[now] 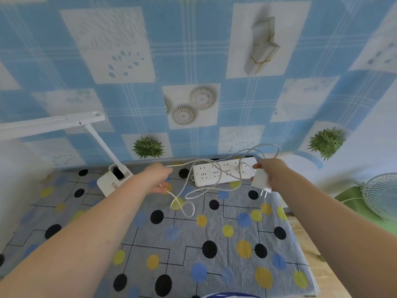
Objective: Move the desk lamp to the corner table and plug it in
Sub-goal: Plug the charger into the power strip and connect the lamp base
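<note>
The loose white cable (206, 168) loops right across the power strip (223, 173), so it could snag or block a socket as the plug adapter (261, 180) comes down. The right hand (271, 172) pinches that adapter just right of the strip; the left hand (160, 176) pinches cable left of it. The desk lamp (112, 175) stands on the surface, further left of the strip, outside either grip.

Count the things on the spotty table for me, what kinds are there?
White desk lamp: 1
White power strip: 1
White plug adapter, held in right hand: 1
White cable, held in left hand: 1
Total: 4
</note>
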